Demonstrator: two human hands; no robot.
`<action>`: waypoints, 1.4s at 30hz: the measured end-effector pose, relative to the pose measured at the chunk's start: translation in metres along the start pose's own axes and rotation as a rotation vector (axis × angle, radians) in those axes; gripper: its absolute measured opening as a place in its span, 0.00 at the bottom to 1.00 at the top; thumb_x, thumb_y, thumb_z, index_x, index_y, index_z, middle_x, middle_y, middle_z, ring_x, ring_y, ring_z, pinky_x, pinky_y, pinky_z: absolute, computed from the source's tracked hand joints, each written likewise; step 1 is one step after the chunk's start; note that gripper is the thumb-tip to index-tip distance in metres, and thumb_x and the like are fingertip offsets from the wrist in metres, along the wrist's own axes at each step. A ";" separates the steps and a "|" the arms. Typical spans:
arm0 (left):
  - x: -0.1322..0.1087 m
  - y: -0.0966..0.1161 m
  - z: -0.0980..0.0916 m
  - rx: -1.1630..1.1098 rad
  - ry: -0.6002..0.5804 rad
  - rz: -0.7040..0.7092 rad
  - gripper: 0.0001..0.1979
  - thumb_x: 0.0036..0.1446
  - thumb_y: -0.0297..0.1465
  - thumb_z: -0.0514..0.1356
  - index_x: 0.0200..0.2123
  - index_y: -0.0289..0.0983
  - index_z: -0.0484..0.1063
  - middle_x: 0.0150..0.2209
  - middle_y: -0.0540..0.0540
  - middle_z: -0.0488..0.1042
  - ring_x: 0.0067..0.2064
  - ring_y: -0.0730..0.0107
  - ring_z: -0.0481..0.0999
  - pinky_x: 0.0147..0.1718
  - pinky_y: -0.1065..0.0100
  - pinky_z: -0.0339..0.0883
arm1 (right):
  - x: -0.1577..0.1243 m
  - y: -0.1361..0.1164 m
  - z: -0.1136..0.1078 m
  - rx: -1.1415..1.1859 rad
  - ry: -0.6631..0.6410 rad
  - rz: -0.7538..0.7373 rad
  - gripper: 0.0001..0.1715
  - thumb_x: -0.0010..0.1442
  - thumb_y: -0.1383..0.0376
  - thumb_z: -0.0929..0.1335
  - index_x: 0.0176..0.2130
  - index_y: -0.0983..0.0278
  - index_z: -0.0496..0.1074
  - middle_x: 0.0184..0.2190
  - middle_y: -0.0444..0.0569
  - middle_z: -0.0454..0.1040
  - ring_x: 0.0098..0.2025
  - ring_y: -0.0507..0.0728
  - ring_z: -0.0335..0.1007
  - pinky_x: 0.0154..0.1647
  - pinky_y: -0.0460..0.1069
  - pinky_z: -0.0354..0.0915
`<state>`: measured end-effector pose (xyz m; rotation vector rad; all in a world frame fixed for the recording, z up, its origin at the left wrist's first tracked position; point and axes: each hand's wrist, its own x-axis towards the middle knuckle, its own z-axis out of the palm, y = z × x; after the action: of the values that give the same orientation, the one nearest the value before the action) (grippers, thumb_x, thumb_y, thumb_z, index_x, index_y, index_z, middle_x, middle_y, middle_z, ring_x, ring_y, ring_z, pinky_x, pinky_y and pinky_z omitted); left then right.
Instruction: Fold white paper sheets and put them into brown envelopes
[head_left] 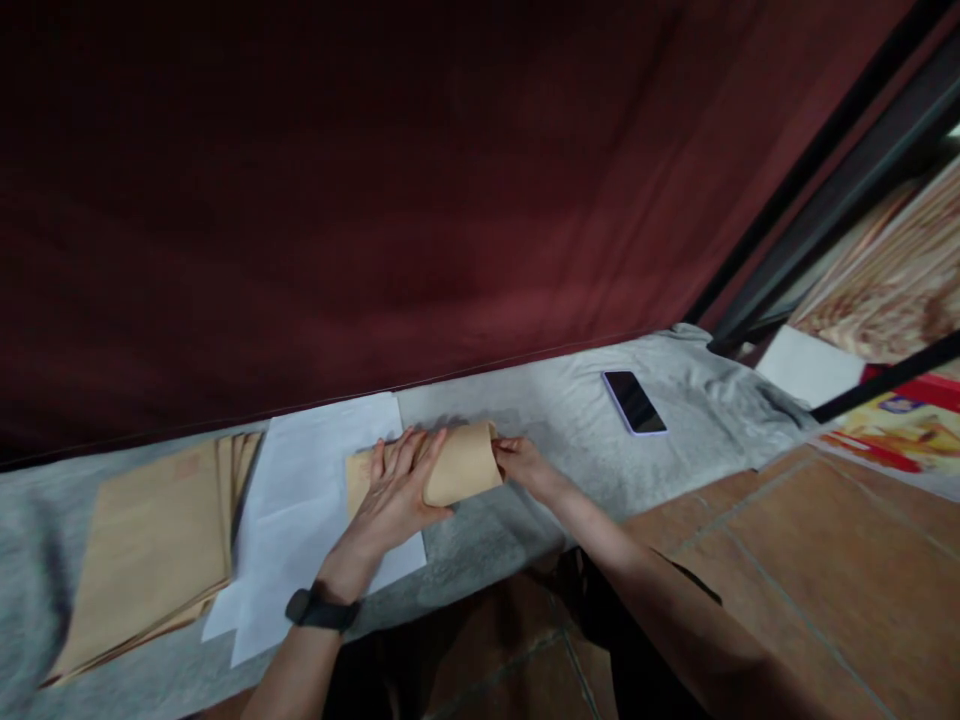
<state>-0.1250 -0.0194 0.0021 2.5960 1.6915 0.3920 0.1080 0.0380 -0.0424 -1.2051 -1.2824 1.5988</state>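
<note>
A: Where does the brown envelope (463,468) sit against your grip?
B: Between your two hands, on the cloth-covered bench (555,410), well in from either end. Its right part bulges up into a rounded shape, and the open end faces your right hand (521,466).
A: And how is each of your hands holding it?
B: Your left hand (403,490) lies palm down across the left part, fingers spread, the thumb reaching toward the bench's front edge. The fingers of your right hand are curled at the open end. Their tips are hidden, so I cannot tell you whether they pinch the rim or sit loosely inside.
A: What is just beside your left hand?
B: White sheets of paper (300,510), overlapping unevenly, running from near the bench's back edge to near its front edge. The envelope's left end lies over them. You have a dark watch (322,608) on that wrist.
A: Farther out?
B: To your left, a fanned stack of brown envelopes (154,540) takes up the bench's left part, one corner toward the front edge. To your right, a phone (634,403) lies dark screen up, toward the bench's right end, apart from your right hand. A dark red curtain (450,220) rises behind the back edge.
</note>
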 end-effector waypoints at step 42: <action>0.016 0.029 0.004 -0.844 0.606 -0.763 0.27 0.56 0.44 0.66 0.55 0.39 0.68 0.53 0.39 0.71 0.54 0.54 0.75 0.50 0.52 0.73 | -0.009 -0.014 0.006 0.519 0.222 0.012 0.18 0.40 0.61 0.76 0.34 0.62 0.76 0.34 0.48 0.82 0.35 0.59 0.78 0.33 0.49 0.69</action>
<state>-0.0920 -0.0159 0.0054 1.1931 1.8792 1.5023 0.1049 0.0310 -0.0260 -1.0213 -0.6619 1.6193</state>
